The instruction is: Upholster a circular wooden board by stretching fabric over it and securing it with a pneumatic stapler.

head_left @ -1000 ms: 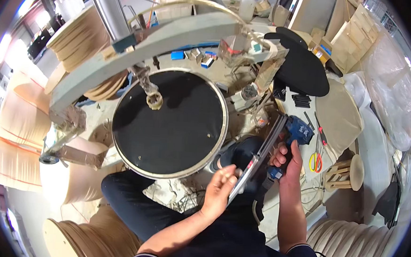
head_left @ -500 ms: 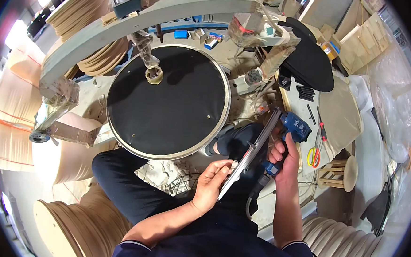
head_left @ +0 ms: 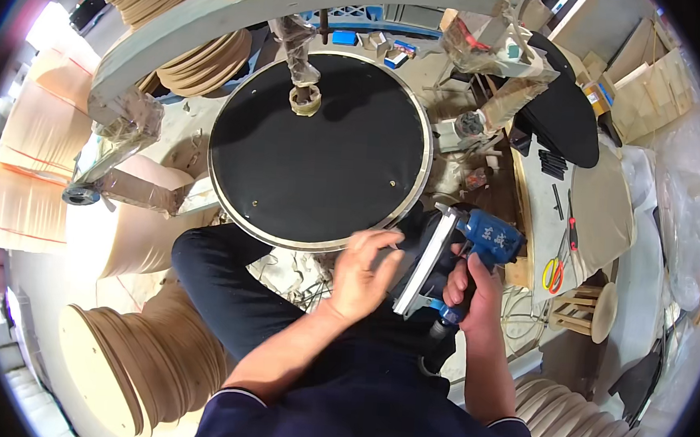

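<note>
In my right hand (head_left: 480, 298) is a blue air stapler or nailer (head_left: 495, 237), the fingers wrapped around its grip. Its long silver magazine (head_left: 427, 265) slants along the side toward my other hand. My left hand (head_left: 358, 277) hovers just left of the magazine, apart from it, with thumb and fingers spread and slightly blurred; no held thing can be made out. Beyond it lies a large round black panel (head_left: 313, 168) with a pale metal rim. A plastic-wrapped post (head_left: 296, 55) ends in a tape-wrapped ring above the panel.
A curved grey beam (head_left: 242, 12) arches over the panel. On the right bench are scissors (head_left: 553, 273), a red-handled tool (head_left: 572, 232), black strips (head_left: 552, 162) and stacked black discs (head_left: 560, 119). Wooden discs (head_left: 203, 64) and a large spool (head_left: 145, 358) stand left.
My left hand has come away from the magazine and its fingers have parted. The air tool has turned and shifted slightly in my right hand. The whole view has swung a little.
</note>
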{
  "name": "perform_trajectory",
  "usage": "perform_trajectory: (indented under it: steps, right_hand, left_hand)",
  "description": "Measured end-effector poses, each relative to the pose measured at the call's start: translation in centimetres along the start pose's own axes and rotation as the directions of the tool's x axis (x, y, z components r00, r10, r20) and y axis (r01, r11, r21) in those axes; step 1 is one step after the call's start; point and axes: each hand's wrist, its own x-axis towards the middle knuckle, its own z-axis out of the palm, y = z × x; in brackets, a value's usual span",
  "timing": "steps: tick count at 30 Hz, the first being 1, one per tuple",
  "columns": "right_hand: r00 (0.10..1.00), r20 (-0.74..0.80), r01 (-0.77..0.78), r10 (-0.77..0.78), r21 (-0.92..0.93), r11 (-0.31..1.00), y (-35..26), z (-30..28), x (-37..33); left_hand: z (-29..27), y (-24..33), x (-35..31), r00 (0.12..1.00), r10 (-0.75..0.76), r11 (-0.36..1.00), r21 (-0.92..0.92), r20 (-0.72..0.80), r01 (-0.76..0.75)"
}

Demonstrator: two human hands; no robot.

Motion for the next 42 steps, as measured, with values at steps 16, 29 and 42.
perform_trajectory:
  steps: [16,29,42]
  right_hand:
    - [1.0,0.026,0.022,-0.015,-0.253,0.967,0.3,0.4,-1.4]
    - [0.998,0.033,-0.036,0.049,-0.312,0.949,0.3,1.3,-0.7]
    - [0.994,0.056,0.111,-0.098,-0.649,0.753,-3.4,3.6,2.0]
  left_hand:
    - [-9.6,-6.5,0.5,0.932,0.321,0.735,0.578,0.166,-0.356]
    - [-10.3,-7.5,0.1,0.896,0.362,0.739,0.507,0.255,-0.443]
    - [-11.3,-6.2,-1.2,0.88,0.3,0.703,0.538,0.368,-0.465]
